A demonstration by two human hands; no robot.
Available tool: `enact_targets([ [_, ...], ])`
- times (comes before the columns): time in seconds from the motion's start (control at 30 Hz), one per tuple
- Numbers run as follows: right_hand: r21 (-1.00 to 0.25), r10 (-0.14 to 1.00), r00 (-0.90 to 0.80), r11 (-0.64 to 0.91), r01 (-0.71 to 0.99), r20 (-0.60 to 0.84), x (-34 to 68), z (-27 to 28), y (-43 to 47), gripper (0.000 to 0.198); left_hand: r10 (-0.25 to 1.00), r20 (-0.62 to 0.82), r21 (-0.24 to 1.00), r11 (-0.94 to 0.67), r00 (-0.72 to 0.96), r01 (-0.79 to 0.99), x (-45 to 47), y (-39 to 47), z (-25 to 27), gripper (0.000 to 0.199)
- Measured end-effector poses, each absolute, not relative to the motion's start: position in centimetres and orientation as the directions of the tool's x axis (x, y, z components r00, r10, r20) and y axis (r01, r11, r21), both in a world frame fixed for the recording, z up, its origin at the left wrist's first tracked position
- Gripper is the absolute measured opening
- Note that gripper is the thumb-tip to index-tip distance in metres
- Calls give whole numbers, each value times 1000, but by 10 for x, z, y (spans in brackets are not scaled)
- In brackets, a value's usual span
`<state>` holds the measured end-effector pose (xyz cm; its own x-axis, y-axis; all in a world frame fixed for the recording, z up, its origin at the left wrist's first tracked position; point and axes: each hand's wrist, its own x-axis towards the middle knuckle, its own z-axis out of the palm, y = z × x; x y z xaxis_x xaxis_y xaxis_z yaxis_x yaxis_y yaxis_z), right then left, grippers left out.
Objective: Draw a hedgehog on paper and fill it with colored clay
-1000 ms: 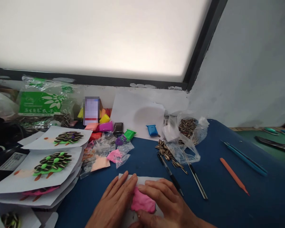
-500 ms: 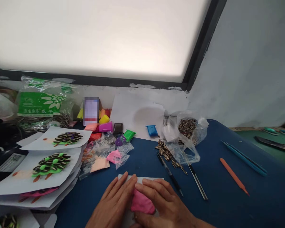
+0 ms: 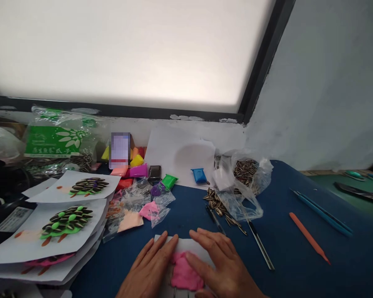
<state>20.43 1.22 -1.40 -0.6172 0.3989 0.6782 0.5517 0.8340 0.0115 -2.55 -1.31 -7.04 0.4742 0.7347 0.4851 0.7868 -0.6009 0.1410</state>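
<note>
A flattened lump of pink modelling clay (image 3: 186,273) lies on a small white sheet of paper (image 3: 182,243), with dark lines showing at its lower edge. To its left my left hand (image 3: 149,267) rests on the paper, fingers stretched out along the clay's edge. My right hand (image 3: 228,265) reaches in from the other side, fingers spread. One of its fingers touches the clay's upper right part, and its thumb is partly out of view at the bottom. Behind the right hand lies a black pen (image 3: 215,219), partly covered.
Left are stacked sheets with seed-and-clay hedgehogs (image 3: 66,223). Clay packets (image 3: 169,181) and opened wrappers (image 3: 132,194) lie behind the hands. Sunflower seeds (image 3: 219,205) spill from a plastic bag (image 3: 256,194). A silver pen (image 3: 261,244), orange clay tool (image 3: 309,238) and blue tweezers (image 3: 323,213) lie right.
My right hand has shifted right and spread its fingers, uncovering more of the pink clay, which looks wider and flatter. My left hand stays beside it. The view has tilted slightly up.
</note>
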Motion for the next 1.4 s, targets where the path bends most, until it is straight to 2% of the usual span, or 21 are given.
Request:
enact_targets([
  [0.13,-111,525,-564,787,606,637,202,-25,15,46,731,491,129,-598,473,791,-25,-11,-79,81],
  [0.3,-211,565,-564,794,571,602,197,-35,19,46,745,476,132,-586,467,800,-24,-12,-72,85],
  [0.53,-187,546,-607,812,553,578,200,-39,22,44,739,439,159,-624,511,765,-28,-13,-68,78],
  [0.8,-131,519,-611,815,565,597,201,-43,24,46,767,433,140,-577,474,805,-27,-8,-94,104],
  [0.97,-184,550,-567,798,575,614,201,-45,22,43,762,443,164,-587,472,793,-27,-8,-93,95],
  [1.17,-205,594,-621,786,583,511,201,-34,21,44,744,473,120,-586,472,802,-26,-10,-88,93],
  [1.27,-162,561,-625,800,577,543,203,-30,20,39,744,481,139,-586,463,798,-26,-11,-82,91],
  [1.4,-219,568,-503,776,592,651,204,-33,20,29,708,498,130,-632,501,764,-31,-13,-77,89],
])
